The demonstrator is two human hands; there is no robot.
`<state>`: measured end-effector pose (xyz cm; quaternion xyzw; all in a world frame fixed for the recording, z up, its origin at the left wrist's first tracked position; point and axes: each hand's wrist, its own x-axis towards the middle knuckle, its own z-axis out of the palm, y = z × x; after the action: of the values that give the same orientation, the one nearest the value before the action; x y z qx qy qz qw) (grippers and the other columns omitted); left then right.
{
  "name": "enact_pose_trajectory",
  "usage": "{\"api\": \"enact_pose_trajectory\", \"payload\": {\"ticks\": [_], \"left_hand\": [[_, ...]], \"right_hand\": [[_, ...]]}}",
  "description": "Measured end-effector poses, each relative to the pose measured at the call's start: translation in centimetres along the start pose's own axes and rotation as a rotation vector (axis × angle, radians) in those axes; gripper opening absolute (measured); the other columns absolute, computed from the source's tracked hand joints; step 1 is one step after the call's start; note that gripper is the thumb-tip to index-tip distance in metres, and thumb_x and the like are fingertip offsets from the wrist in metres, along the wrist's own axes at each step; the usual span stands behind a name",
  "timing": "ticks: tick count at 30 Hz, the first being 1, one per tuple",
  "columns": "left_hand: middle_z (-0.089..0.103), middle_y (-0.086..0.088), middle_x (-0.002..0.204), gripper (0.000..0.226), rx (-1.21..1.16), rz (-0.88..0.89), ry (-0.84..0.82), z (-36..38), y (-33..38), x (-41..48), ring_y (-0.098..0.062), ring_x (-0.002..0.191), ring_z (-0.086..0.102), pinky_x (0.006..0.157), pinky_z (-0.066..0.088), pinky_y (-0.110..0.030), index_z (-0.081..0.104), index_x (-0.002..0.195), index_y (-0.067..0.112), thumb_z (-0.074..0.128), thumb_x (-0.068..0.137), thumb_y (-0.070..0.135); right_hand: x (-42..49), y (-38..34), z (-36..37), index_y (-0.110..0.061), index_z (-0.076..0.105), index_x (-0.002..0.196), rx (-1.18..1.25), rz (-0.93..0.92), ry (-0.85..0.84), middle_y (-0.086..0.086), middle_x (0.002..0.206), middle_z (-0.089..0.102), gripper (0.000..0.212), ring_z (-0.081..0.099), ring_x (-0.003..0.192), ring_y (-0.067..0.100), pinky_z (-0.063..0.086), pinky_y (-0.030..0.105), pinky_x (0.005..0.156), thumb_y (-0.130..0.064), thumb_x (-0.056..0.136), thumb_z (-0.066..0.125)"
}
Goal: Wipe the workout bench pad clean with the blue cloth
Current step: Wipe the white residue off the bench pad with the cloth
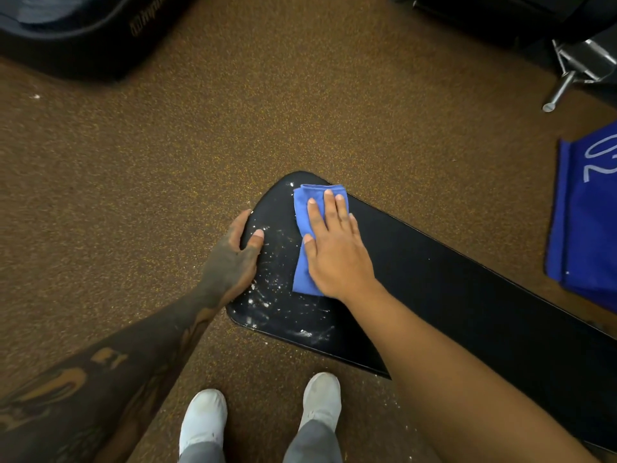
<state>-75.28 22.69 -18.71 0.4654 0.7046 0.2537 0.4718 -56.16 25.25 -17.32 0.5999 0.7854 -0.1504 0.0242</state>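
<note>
The black workout bench pad [450,279] runs from the centre to the lower right, its rounded end speckled with white powder. A folded blue cloth [305,208] lies flat on that end. My right hand [337,248] presses palm-down on the cloth, fingers stretched forward and covering most of it. My left hand [233,259] grips the pad's left edge, thumb on top and fingers wrapped round the rim. White specks remain between the two hands and along the near edge.
Speckled brown rubber flooring surrounds the pad. A blue fabric with white lettering [587,212] lies at the right. Dark gym equipment [76,31] stands at the top left and a metal frame [574,71] at the top right. My two white shoes [263,419] stand just before the pad.
</note>
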Motion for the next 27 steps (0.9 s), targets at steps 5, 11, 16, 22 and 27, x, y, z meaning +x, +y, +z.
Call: {"api": "enact_pose_trajectory", "payload": {"ticks": [5,11,16,22,27], "left_hand": [[0.047,0.001,0.152,0.052,-0.056,-0.012,-0.043,-0.2,-0.5,0.2,-0.02,0.133,0.05,0.114,0.039,-0.045,0.029,0.154,0.036,0.044,0.104,0.043],[0.049,0.0,0.15,0.049,-0.103,-0.003,-0.035,-0.2,-0.5,0.4,-0.018,0.128,0.052,0.11,0.044,-0.038,0.033,0.153,0.031,0.044,0.106,0.036],[0.045,0.005,0.144,0.045,-0.165,-0.022,-0.032,-0.1,-0.4,0.5,-0.002,0.11,0.05,0.082,0.037,0.0,0.035,0.153,0.029,0.039,0.108,0.032],[0.048,0.011,0.136,0.041,-0.246,-0.073,-0.044,-0.3,-0.8,0.7,0.021,0.093,0.052,0.065,0.032,0.009,0.041,0.149,0.034,0.037,0.109,0.031],[0.048,0.005,0.15,0.04,-0.286,-0.09,-0.04,-0.2,-1.3,1.2,-0.008,0.12,0.054,0.094,0.042,-0.013,0.042,0.148,0.038,0.036,0.108,0.035]], "right_hand": [[4.7,-0.3,-1.2,-0.016,0.005,0.157,0.033,0.081,0.017,0.01,0.165,-0.007,0.059,-0.012,0.151,0.026,0.003,0.046,0.122,-0.031,0.104,0.026],[1.4,-1.8,-0.2,-0.014,0.007,0.156,0.008,-0.019,0.03,0.011,0.165,-0.004,0.061,-0.01,0.151,0.027,0.002,0.045,0.122,-0.032,0.103,0.028],[4.2,-0.9,-0.9,-0.013,0.009,0.156,0.009,-0.01,0.024,0.009,0.165,-0.003,0.058,-0.009,0.151,0.025,0.004,0.044,0.123,-0.03,0.104,0.027],[5.2,-2.8,-0.6,-0.01,0.01,0.156,0.039,0.053,0.045,0.012,0.165,-0.003,0.058,-0.008,0.151,0.027,0.002,0.046,0.122,-0.029,0.103,0.027],[4.6,-1.7,-0.8,-0.012,0.011,0.156,-0.009,-0.146,0.001,0.008,0.165,-0.001,0.059,-0.007,0.152,0.023,0.003,0.043,0.123,-0.032,0.103,0.028]]}}
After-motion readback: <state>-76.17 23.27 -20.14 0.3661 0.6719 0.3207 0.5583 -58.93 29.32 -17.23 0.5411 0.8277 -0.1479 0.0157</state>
